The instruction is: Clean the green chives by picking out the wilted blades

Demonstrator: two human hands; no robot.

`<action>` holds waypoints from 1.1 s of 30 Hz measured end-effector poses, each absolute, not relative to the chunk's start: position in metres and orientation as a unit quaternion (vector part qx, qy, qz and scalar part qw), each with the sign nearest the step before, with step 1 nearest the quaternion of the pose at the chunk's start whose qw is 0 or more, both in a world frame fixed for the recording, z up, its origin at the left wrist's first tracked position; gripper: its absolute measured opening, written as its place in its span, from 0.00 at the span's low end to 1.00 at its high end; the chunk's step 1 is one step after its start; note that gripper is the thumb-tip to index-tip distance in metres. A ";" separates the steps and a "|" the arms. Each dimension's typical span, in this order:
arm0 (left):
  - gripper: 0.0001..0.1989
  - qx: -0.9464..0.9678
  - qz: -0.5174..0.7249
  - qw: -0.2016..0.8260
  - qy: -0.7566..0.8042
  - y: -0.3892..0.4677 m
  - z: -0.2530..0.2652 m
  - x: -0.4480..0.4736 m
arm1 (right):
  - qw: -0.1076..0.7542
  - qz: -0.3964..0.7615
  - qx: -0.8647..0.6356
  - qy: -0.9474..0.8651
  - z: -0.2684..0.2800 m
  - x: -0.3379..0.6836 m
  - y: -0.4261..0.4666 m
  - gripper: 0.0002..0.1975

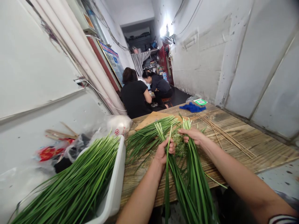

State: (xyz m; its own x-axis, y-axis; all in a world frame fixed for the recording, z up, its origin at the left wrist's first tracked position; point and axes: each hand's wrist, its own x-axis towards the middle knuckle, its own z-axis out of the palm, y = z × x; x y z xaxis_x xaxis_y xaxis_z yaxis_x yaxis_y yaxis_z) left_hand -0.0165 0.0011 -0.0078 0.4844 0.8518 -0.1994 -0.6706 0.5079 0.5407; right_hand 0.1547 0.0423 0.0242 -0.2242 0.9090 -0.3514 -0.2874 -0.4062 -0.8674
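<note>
My left hand is closed round a bunch of Chinese chives, pale stem ends up and green leaves hanging over the table's near edge. One stalk stands a little apart from that bunch. Beside it, my right hand grips a second bunch of chives, with its white ends showing above the fingers. Between and behind the hands lies a heap of trimmings. A further pile of chives rests on the table, partly over a tan sheet.
At left, a white plastic bin is heaped with chives. Thin sticks lie on the wooden table, right. A blue cloth and a QR-code card sit at its far edge. Two people are seated beyond.
</note>
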 end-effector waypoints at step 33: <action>0.10 0.203 0.392 0.883 0.161 0.002 -0.012 -0.022 | 0.473 0.728 -0.327 -0.373 0.027 0.157 0.038 0.08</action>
State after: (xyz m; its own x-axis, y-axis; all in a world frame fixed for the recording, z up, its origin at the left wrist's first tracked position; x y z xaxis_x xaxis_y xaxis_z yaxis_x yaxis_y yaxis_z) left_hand -0.0220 0.0016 -0.0119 0.6412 0.7571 -0.1250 -0.6268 0.6107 0.4839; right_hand 0.1575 0.0385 0.0268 -0.3384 0.9330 -0.1226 -0.4456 -0.2737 -0.8524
